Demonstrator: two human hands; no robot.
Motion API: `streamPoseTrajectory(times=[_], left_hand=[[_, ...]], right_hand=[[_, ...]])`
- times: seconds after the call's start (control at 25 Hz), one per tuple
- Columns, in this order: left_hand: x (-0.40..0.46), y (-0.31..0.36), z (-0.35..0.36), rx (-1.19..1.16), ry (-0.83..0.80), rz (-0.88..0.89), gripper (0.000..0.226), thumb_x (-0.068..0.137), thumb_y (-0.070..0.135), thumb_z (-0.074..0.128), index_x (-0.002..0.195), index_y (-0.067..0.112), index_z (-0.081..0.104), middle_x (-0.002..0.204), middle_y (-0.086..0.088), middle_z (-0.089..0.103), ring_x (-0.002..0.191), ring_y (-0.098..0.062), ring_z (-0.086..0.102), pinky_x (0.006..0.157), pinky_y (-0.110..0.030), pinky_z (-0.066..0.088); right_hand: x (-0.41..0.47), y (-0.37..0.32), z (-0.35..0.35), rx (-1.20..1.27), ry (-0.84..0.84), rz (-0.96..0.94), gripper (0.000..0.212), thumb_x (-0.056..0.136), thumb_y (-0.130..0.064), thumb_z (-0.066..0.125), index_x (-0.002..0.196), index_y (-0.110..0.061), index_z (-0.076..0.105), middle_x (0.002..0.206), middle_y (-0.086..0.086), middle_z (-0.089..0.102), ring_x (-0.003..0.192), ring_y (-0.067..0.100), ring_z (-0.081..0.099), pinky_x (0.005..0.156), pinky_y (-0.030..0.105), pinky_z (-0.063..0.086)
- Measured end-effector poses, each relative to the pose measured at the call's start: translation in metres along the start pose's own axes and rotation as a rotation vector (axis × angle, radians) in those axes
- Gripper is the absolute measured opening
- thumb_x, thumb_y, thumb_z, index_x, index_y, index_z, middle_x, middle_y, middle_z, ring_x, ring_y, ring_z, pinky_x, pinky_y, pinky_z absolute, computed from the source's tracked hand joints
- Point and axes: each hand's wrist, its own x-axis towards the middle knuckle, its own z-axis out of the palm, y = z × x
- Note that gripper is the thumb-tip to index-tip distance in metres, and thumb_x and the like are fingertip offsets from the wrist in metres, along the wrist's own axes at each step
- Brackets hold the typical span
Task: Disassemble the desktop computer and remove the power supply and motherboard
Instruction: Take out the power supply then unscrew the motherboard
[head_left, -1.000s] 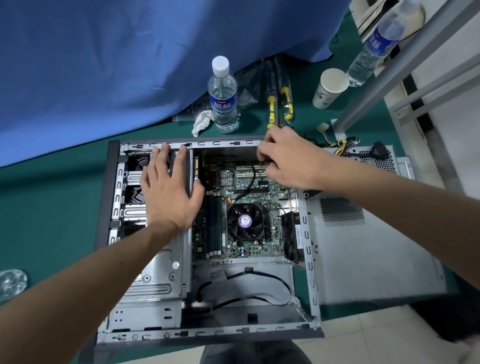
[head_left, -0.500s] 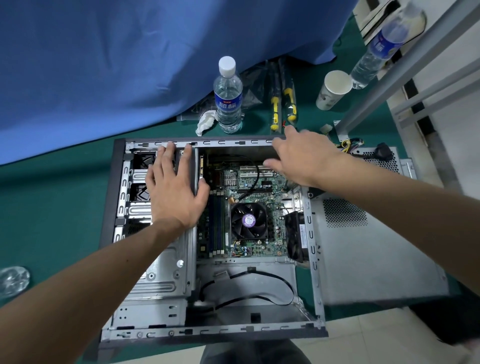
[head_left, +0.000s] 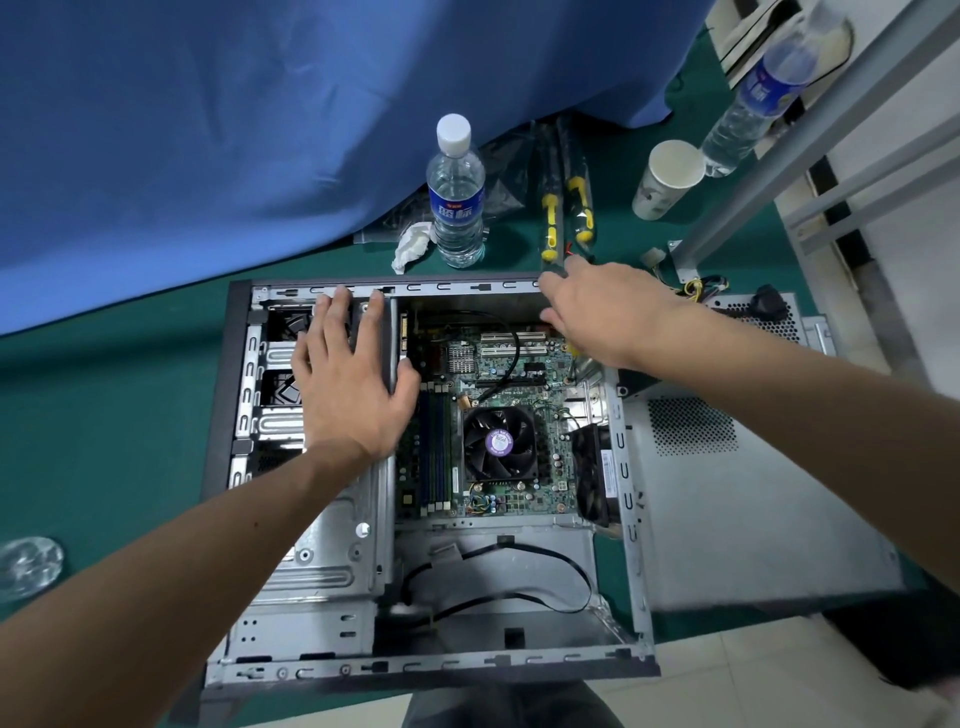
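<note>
Motherboard (head_left: 498, 415) exposed; left hand (head_left: 348, 384) flat, fingers spread (on drive cage (head_left: 322, 551)); right hand (head_left: 597, 306) hovering, fingers loose.

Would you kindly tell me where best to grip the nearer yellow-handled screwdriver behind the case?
Probably by its black-and-yellow handle, coming from above with the right hand: it lies flat on the green table, handle fully exposed, its near end by the case's back edge.

The open gray computer case (head_left: 631, 499) lay flat on the green table. The green motherboard (head_left: 519, 379) with its black fan (head_left: 500, 442) sat inside.
</note>
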Motion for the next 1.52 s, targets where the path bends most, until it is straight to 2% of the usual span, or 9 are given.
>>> streamPoseTrajectory(times=[0.16, 0.32, 0.56, 0.76, 1.04, 1.16, 1.28, 1.4, 1.52], left_hand=[[0.000, -0.001, 0.001, -0.002, 0.011, 0.003, 0.070, 0.086, 0.049, 0.041, 0.151, 0.027, 0.026, 0.160, -0.010, 0.018, 0.148, -0.028, 0.011, 0.118, -0.054, 0.015], [-0.001, -0.001, 0.003, -0.007, 0.031, 0.008, 0.070, 0.085, 0.049, 0.041, 0.150, 0.027, 0.028, 0.159, -0.009, 0.020, 0.148, -0.027, 0.013, 0.117, -0.055, 0.017], [0.000, -0.003, 0.004, 0.002, 0.035, 0.008, 0.070, 0.086, 0.049, 0.041, 0.151, 0.027, 0.027, 0.159, -0.008, 0.020, 0.147, -0.027, 0.014, 0.116, -0.056, 0.019], [0.000, -0.002, 0.004, 0.000, 0.029, 0.003, 0.070, 0.086, 0.049, 0.041, 0.151, 0.028, 0.026, 0.159, -0.008, 0.019, 0.148, -0.026, 0.013, 0.117, -0.055, 0.018], [0.000, -0.001, 0.003, -0.006, 0.029, 0.004, 0.070, 0.086, 0.049, 0.041, 0.151, 0.027, 0.028, 0.159, -0.009, 0.020, 0.147, -0.027, 0.013, 0.117, -0.054, 0.017], [0.000, -0.001, 0.002, -0.001, 0.024, 0.001, 0.070, 0.086, 0.049, 0.042, 0.151, 0.027, 0.028, 0.159, -0.009, 0.019, 0.148, -0.027, 0.013, 0.117, -0.054, 0.016], [0.000, -0.001, 0.002, -0.001, 0.023, -0.001, 0.069, 0.086, 0.048, 0.041, 0.151, 0.027, 0.027, 0.159, -0.009, 0.020, 0.148, -0.027, 0.013, 0.117, -0.054, 0.016], [0.000, -0.001, 0.001, 0.001, 0.014, -0.006, 0.070, 0.086, 0.049, 0.041, 0.151, 0.027, 0.027, 0.160, -0.009, 0.019, 0.148, -0.027, 0.011, 0.117, -0.054, 0.016], [0.000, -0.001, 0.001, 0.007, 0.006, -0.010, 0.071, 0.086, 0.049, 0.040, 0.152, 0.027, 0.026, 0.160, -0.009, 0.018, 0.148, -0.026, 0.010, 0.117, -0.055, 0.016]], right_hand=[[0.000, 0.004, -0.005, 0.185, -0.111, -0.175, 0.034, 0.086, -0.010, 0.061, 0.114, -0.022, 0.047, 0.113, 0.004, 0.040, 0.107, 0.024, 0.039, 0.076, 0.035, 0.040], [-0.001, -0.004, -0.001, -0.001, -0.058, -0.016, 0.043, 0.100, -0.046, 0.043, 0.126, -0.012, 0.042, 0.115, 0.014, 0.046, 0.093, 0.033, 0.052, 0.063, 0.039, 0.042], [-0.002, -0.008, -0.001, 0.249, -0.151, -0.169, 0.039, 0.081, -0.002, 0.058, 0.108, -0.025, 0.042, 0.098, -0.002, 0.040, 0.103, 0.022, 0.037, 0.083, 0.041, 0.043], [0.001, -0.012, 0.000, -0.018, -0.158, -0.105, 0.053, 0.090, -0.061, 0.053, 0.131, -0.028, 0.044, 0.107, 0.004, 0.049, 0.097, 0.030, 0.056, 0.058, 0.035, 0.040], [-0.003, -0.004, 0.002, 0.347, -0.132, -0.116, 0.002, 0.085, -0.019, 0.064, 0.087, -0.021, 0.064, 0.089, -0.007, 0.041, 0.086, 0.024, 0.059, 0.059, 0.029, 0.039], [-0.004, -0.001, 0.001, 0.079, 0.011, -0.059, 0.048, 0.097, -0.057, 0.041, 0.108, -0.014, 0.060, 0.097, 0.006, 0.055, 0.088, 0.030, 0.060, 0.061, 0.033, 0.040], [0.000, 0.000, 0.002, -0.153, 0.112, -0.060, 0.044, 0.103, -0.049, 0.032, 0.113, -0.011, 0.051, 0.074, 0.004, 0.047, 0.072, 0.028, 0.049, 0.052, 0.034, 0.034], [0.004, 0.003, -0.004, 0.017, -0.056, -0.208, 0.025, 0.091, -0.012, 0.056, 0.115, -0.019, 0.048, 0.106, 0.006, 0.047, 0.096, 0.025, 0.043, 0.066, 0.037, 0.040], [0.004, -0.001, -0.006, -0.035, -0.133, -0.128, 0.040, 0.091, -0.033, 0.063, 0.124, -0.019, 0.046, 0.121, 0.011, 0.042, 0.106, 0.030, 0.045, 0.067, 0.037, 0.042]])
